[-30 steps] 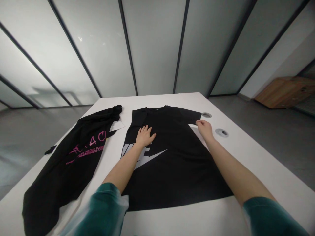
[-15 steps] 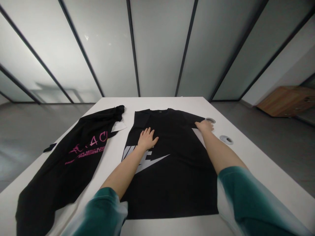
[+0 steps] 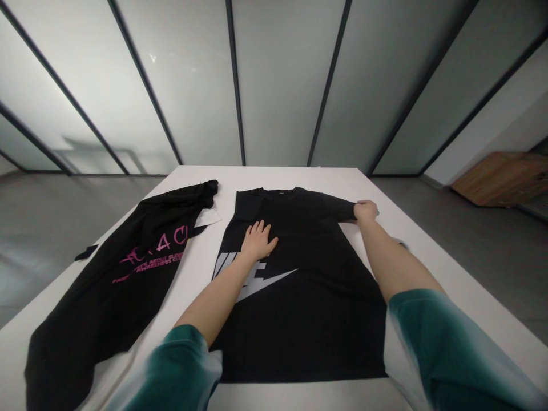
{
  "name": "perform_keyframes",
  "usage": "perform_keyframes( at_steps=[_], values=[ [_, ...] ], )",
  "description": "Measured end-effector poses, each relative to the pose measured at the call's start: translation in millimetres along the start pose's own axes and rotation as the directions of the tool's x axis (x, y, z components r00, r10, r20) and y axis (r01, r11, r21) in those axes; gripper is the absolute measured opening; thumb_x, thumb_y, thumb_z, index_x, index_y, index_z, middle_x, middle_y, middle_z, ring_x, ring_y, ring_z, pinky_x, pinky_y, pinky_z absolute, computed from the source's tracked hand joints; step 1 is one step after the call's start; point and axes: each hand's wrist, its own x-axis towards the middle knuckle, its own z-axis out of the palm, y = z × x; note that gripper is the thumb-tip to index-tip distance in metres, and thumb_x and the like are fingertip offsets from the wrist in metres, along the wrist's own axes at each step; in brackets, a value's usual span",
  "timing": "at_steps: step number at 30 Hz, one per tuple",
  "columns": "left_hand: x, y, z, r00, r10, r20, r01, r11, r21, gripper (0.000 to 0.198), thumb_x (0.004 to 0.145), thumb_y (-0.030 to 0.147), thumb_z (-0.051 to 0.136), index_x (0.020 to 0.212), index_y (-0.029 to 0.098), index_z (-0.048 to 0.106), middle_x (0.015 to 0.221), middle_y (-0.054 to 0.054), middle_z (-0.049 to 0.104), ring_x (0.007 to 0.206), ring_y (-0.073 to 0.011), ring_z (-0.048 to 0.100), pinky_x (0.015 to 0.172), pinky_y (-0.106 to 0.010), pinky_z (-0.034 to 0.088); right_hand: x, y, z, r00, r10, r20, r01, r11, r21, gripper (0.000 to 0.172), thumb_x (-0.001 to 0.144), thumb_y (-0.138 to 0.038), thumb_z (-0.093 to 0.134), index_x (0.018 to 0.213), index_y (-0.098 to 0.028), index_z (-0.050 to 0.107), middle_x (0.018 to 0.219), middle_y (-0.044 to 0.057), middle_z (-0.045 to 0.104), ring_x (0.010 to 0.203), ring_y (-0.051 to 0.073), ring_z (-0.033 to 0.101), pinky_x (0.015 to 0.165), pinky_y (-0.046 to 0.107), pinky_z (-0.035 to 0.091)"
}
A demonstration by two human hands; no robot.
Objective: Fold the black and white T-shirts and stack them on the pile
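Observation:
A black T-shirt (image 3: 317,319) with a large pale grey logo lies spread on the white table, its collar pointing away from me. The left side of the shirt is folded inward, with that sleeve lying over the body. My left hand (image 3: 257,242) rests flat on the shirt's chest just above the logo, fingers spread. At the end of the right sleeve, my right hand (image 3: 366,210) is closed on the sleeve's edge. That sleeve stretches straight out to the right.
Left of the shirt, a second black garment (image 3: 107,308) with pink lettering lies along the white table (image 3: 449,274), partly over something white. A grey round object (image 3: 402,244) is mostly hidden behind my right forearm. Beyond the table stand frosted glass panels (image 3: 282,85).
My right hand has moved outward to the right and closed round the sleeve end, which is now straighter. My left hand stays on the chest. The round grey objects are now mostly covered.

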Motion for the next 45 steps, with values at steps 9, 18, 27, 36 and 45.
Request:
perform_keyframes(
  at_steps=[9, 18, 27, 36, 45],
  values=[
    [-0.5, -0.4, 0.2, 1.0, 0.005, -0.01, -0.005, 1.0, 0.004, 0.066, 0.095, 0.056, 0.035, 0.148, 0.018, 0.043, 0.159, -0.012, 0.034, 0.147, -0.0304, 0.027, 0.119, -0.047, 0.023, -58.4, -64.8, -9.4, 0.812, -0.553, 0.187, 0.584, 0.774, -0.245, 0.038, 0.088, -0.015, 0.045, 0.121, -0.014, 0.065, 0.129, 0.02, 0.057, 0.103, 0.033, 0.061, 0.084, 0.044, 0.049],
    [-1.2, 1.0, -1.8, 1.0, 0.007, -0.001, -0.007, 1.0, 0.012, 0.066, 0.096, 0.056, 0.035, 0.148, 0.016, 0.043, 0.159, -0.014, 0.032, 0.147, -0.0301, 0.027, 0.119, -0.047, 0.023, -87.2, -85.1, 15.9, 0.568, -0.642, 0.515, 0.821, 0.488, -0.297, 0.044, 0.087, -0.007, 0.042, 0.124, -0.014, 0.064, 0.131, 0.017, 0.059, 0.103, 0.028, 0.064, 0.081, 0.037, 0.051],
    [-0.3, 0.9, -0.6, 1.0, 0.002, 0.002, -0.002, 1.0, -0.005, 0.066, 0.095, 0.056, 0.035, 0.148, 0.016, 0.042, 0.16, -0.014, 0.031, 0.148, -0.0314, 0.026, 0.119, -0.048, 0.022, -98.3, -79.1, 21.2, 0.537, -0.714, 0.449, 0.843, 0.44, -0.308, 0.045, 0.093, -0.022, 0.04, 0.133, -0.011, 0.057, 0.132, 0.016, 0.061, 0.114, 0.031, 0.055, 0.096, 0.043, 0.042],
    [-0.9, 1.3, -2.3, 1.0, 0.003, 0.008, -0.003, 1.0, 0.004, 0.067, 0.096, 0.056, 0.035, 0.148, 0.015, 0.042, 0.16, -0.014, 0.031, 0.148, -0.0312, 0.026, 0.119, -0.047, 0.023, -72.0, -71.6, 34.7, 0.812, -0.55, 0.196, 0.583, 0.785, -0.209, 0.056, 0.098, -0.039, 0.029, 0.139, -0.007, 0.051, 0.143, 0.02, 0.052, 0.13, 0.034, 0.046, 0.106, 0.048, 0.035],
    [-1.1, 0.1, 2.1, 1.0, 0.008, -0.014, -0.007, 1.0, 0.017, 0.068, 0.096, 0.057, 0.033, 0.149, 0.015, 0.042, 0.159, -0.014, 0.033, 0.147, -0.0305, 0.028, 0.119, -0.047, 0.023, -34.2, -73.8, 48.7, 0.799, -0.396, 0.452, 0.542, 0.799, -0.259, 0.079, 0.097, -0.058, 0.026, 0.151, -0.001, 0.032, 0.161, 0.023, 0.022, 0.149, 0.033, 0.02, 0.117, 0.048, 0.025]
  ],
)
